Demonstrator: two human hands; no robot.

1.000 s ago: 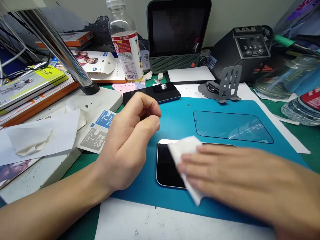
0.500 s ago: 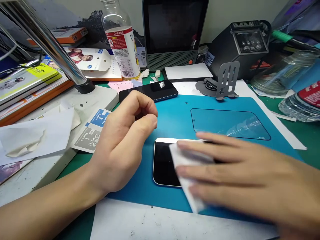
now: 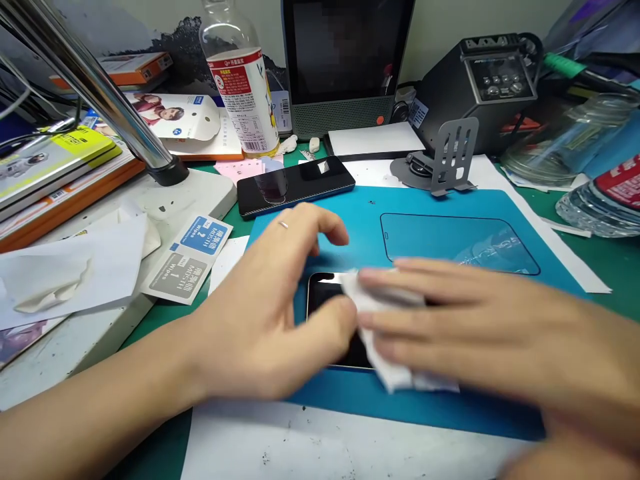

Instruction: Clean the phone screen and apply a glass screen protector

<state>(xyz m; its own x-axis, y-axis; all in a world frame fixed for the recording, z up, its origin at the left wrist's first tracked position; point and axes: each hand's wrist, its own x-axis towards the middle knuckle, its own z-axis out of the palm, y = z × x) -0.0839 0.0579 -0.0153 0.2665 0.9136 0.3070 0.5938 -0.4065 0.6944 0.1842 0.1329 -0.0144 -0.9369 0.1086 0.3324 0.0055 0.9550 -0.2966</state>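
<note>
Your right hand point(image 3: 450, 320) lies flat on a white wipe point(image 3: 385, 353), pressing it onto the phone point(image 3: 325, 293) on the blue mat point(image 3: 360, 220), while your left hand point(image 3: 270, 313) steadies the phone's near-left end with thumb and spread fingers, gripping nothing. Press unevenly and I'd expect the phone to skid from under your palm. Just beyond your fingertips lies the glass protector point(image 3: 457, 243), and a wide stroke could smear it.
</note>
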